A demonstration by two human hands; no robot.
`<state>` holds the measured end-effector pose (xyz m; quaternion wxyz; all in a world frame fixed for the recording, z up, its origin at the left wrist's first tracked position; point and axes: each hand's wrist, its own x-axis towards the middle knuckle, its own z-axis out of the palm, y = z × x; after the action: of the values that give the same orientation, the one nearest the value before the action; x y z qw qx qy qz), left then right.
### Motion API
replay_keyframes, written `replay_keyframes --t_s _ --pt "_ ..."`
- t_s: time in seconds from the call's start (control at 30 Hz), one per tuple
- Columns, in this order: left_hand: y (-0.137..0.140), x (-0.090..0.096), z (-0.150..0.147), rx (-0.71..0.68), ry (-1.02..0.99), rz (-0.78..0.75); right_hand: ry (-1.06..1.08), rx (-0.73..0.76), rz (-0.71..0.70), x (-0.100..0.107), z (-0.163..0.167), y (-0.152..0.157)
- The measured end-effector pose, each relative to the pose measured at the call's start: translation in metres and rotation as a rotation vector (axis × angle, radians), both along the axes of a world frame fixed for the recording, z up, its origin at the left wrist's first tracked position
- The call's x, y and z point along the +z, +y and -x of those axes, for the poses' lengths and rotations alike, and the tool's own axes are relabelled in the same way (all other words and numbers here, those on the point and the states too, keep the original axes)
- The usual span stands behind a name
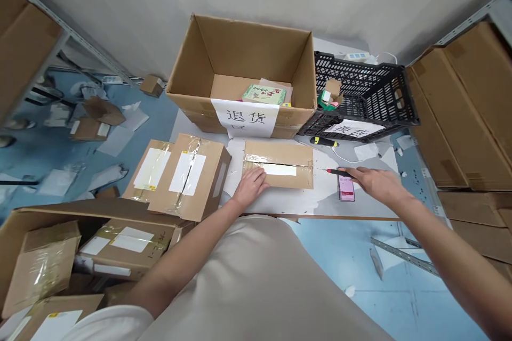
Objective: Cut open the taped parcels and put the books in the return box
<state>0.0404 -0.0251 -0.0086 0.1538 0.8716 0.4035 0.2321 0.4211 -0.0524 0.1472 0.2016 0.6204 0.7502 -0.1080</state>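
A taped cardboard box [279, 152] lies flat in front of me, with a white label and a dark slit along its top seam. My left hand [250, 187] rests on its near left corner, fingers laid out over the cardboard. To the right of the box, my right hand [374, 184] is closed around a slim tool [339, 172] with a black-and-red handle. Its thin metal shaft points left at the box's right end; whether the tip touches is too small to tell. A phone [346, 189] with a lit pink screen lies under the tool.
Behind stand a large open carton [192, 106] with a green printed box [264, 94] inside and a black crate [386, 93]. A yellow-and-black handled tool [324, 141] lies before the crate. Taped parcels [200, 176] stand left; a carton of boxes [48, 210] is lower left.
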Motion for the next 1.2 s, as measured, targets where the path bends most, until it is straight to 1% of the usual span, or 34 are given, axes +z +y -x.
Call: replay_keyframes --t_s 0.07,0.13,0.2,0.23,0.3,0.37,0.43,0.53,0.7,0.77,0.9,1.0,1.13,1.2 --pt "-0.001 0.004 0.001 0.003 -0.006 0.013 0.225 -0.131 -0.074 -0.012 -0.008 -0.013" --pt "-0.001 0.01 0.001 0.012 0.009 0.034 0.474 -0.369 -0.116 -0.032 -0.005 -0.027" --pt "0.002 0.018 0.001 0.028 0.044 0.052 0.718 -0.632 -0.098 -0.056 0.006 -0.039" --pt "0.005 0.023 0.001 0.034 0.066 0.057 0.831 -0.733 -0.076 -0.068 0.012 -0.044" --pt "0.013 0.031 -0.001 0.044 0.122 0.058 1.026 -0.863 -0.035 -0.09 0.026 -0.052" --pt "0.021 0.038 -0.004 0.068 0.198 0.061 1.172 -0.924 -0.007 -0.105 0.035 -0.058" --pt "0.027 0.042 -0.009 0.099 0.281 0.078 1.27 -0.954 0.003 -0.113 0.041 -0.062" --pt "0.029 0.044 -0.014 0.121 0.372 0.115 1.352 -0.99 -0.008 -0.118 0.044 -0.066" --pt "0.027 0.044 -0.018 0.127 0.419 0.138 1.371 -1.037 0.004 -0.12 0.051 -0.069" --pt "0.027 0.044 -0.018 0.134 0.425 0.142 1.385 -1.036 0.002 -0.12 0.055 -0.069" --pt "0.027 0.045 -0.018 0.144 0.429 0.152 1.391 -1.021 0.047 -0.122 0.06 -0.07" --pt "0.028 0.047 -0.018 0.13 0.434 0.159 1.334 -0.984 0.08 -0.125 0.051 -0.066" --pt "0.029 0.049 -0.018 0.133 0.445 0.183 1.176 -0.876 0.105 -0.124 0.02 -0.053" --pt "0.03 0.049 -0.018 0.148 0.444 0.203 1.099 -0.814 0.152 -0.12 0.004 -0.045"
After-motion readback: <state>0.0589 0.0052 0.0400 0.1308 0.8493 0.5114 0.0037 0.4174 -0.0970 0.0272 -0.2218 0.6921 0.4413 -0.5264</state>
